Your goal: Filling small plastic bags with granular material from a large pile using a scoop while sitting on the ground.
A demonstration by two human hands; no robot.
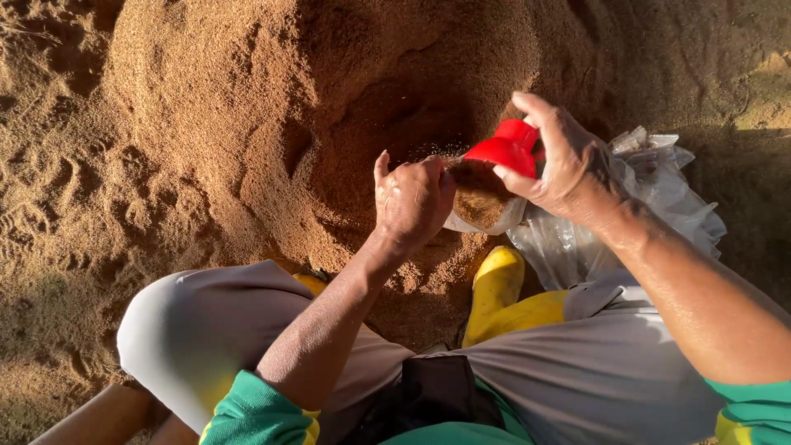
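two hands are seen at work over a large heap of brown sawdust-like grain point(272, 107). a red scoop point(504, 148) is gripped by the right hand point(560, 165), fingers wrapped around it, tipped toward a clear plastic bag point(488, 206). the bag's mouth is pinched and held open by the left hand point(409, 200), whose fingers are curled closed on its rim. the bag is held just above the foot of the heap, between the knees, near a yellow boot point(494, 288).

as a judgement, the filling looks partly done: brown grain is seen heaped inside the bag up near its opening, though how full it is below cannot be told. a few loose grains are scattered by the scoop's lip. whether anything is left in the scoop cannot be told. more crumpled clear plastic bags point(659, 198) are lying behind the right wrist, apparently unfilled, so more work seems left.
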